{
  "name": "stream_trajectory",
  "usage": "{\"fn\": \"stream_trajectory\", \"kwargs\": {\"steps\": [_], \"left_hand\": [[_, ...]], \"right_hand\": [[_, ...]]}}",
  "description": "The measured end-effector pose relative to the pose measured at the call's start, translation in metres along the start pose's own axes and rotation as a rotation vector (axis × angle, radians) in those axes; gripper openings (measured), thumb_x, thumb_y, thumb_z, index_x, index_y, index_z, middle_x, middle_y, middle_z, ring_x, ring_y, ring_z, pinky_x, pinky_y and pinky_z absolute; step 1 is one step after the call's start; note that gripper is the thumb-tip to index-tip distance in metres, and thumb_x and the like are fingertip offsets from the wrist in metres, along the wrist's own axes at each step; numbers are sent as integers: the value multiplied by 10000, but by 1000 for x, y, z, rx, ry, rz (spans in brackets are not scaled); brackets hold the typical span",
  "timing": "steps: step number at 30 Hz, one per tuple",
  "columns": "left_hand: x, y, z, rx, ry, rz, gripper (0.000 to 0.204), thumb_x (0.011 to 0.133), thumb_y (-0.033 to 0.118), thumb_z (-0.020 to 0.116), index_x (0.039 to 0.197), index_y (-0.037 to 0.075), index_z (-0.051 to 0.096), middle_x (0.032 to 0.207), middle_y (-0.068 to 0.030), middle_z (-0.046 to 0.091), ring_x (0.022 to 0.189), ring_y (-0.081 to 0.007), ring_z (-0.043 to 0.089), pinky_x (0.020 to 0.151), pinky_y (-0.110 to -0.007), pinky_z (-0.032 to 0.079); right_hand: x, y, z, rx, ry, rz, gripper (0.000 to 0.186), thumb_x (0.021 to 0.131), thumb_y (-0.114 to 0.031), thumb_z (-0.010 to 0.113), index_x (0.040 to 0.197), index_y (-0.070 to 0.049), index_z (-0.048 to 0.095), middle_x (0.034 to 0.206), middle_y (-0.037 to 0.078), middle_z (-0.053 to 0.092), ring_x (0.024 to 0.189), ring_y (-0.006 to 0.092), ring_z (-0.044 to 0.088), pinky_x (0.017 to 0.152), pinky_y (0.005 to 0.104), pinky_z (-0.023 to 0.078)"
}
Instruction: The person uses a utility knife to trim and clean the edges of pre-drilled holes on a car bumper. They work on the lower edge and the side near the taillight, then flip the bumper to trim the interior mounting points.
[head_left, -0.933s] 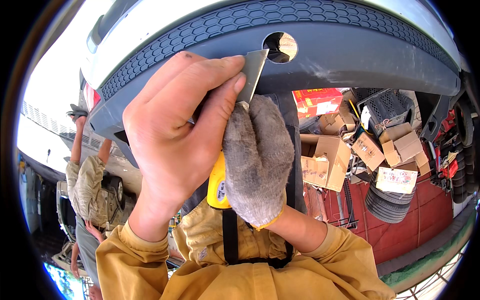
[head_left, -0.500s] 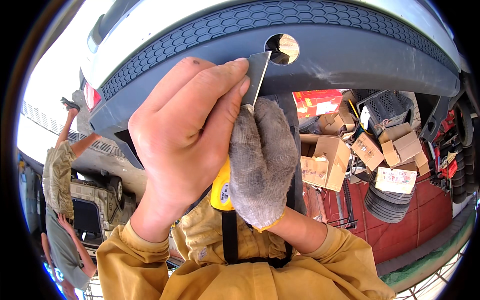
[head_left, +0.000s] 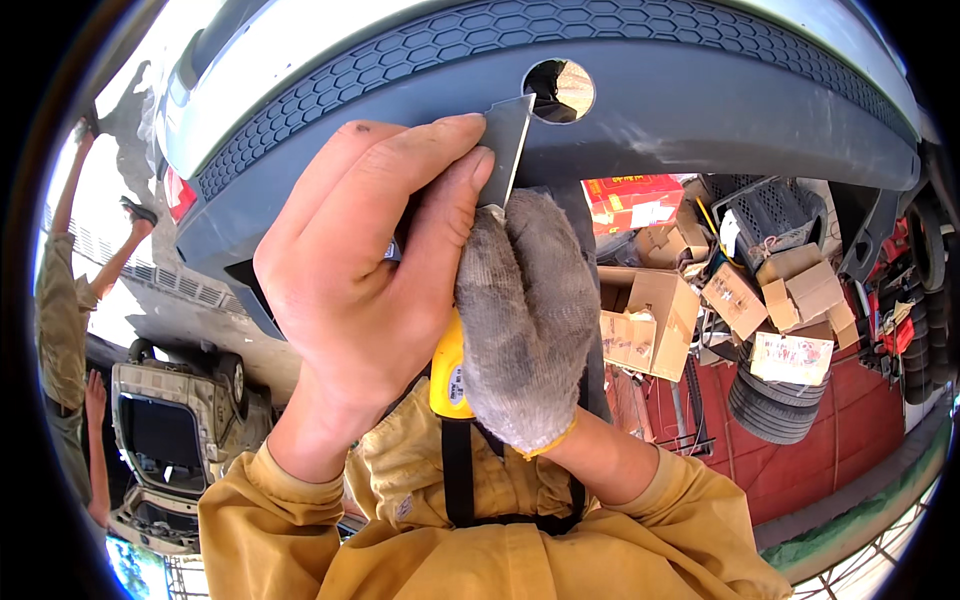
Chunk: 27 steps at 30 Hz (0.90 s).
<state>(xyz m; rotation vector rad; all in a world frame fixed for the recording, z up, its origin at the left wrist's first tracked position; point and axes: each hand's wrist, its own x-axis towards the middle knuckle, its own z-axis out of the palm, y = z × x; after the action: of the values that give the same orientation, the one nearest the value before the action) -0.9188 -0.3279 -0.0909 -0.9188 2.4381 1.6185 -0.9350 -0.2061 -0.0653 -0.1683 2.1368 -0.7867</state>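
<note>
My bare left hand (head_left: 355, 245) pinches the wide metal blade (head_left: 508, 150) between thumb and forefinger. The grey knitted glove on my right hand (head_left: 525, 320) is closed round what looks like a utility knife; its yellow handle end (head_left: 453, 375) shows below, and the blade rises from the top of the fist. Most of the handle is hidden by the glove. Just beyond the blade tip, a round hole (head_left: 560, 92) is cut in the dark grey car bumper (head_left: 680, 110). The blade tip overlaps the hole's lower left edge in view; whether they touch I cannot tell.
At right, an open cardboard box (head_left: 665, 320), a red box (head_left: 635, 203), a black crate (head_left: 770, 220) and stacked tyres (head_left: 775, 405) crowd the red floor (head_left: 800, 470). A person (head_left: 65, 330) stands at far left, near another vehicle (head_left: 165, 435).
Both my hands and the blade hold nearly the same pose, with a slight shift in view. The person at left has moved farther toward the left rim.
</note>
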Motion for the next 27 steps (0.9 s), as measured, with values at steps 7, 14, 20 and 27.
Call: {"fn": "stream_trajectory", "kwargs": {"steps": [7,14,20,27], "left_hand": [[1,1,0,4,-17,38,199,861,-62,782,1058,-57,756,871,-77,691,747,-109,594,664,-220,454],[-4,7,5,2,-21,19,199,856,-53,791,1052,-52,758,873,-87,692,753,-126,606,657,-228,469],[-18,-4,10,-78,128,-36,187,896,-32,775,1081,-41,756,897,-50,684,756,-92,588,662,-212,458],[-3,-1,0,-31,33,-46,180,901,-33,769,1080,-50,754,884,-38,668,750,-70,565,644,-193,414]], "right_hand": [[-3,3,2,-20,45,-40,382,823,-25,721,1194,13,640,1106,200,609,968,398,599,815,473,496],[-8,1,-7,119,35,82,287,872,-19,683,1156,4,649,1060,177,601,930,369,589,790,446,490],[3,5,-9,179,36,-76,135,941,-35,634,1066,14,641,987,147,592,838,332,582,736,415,470],[5,4,3,160,87,-53,297,834,-43,715,1123,-2,655,1030,165,622,874,361,611,738,440,495]]}}
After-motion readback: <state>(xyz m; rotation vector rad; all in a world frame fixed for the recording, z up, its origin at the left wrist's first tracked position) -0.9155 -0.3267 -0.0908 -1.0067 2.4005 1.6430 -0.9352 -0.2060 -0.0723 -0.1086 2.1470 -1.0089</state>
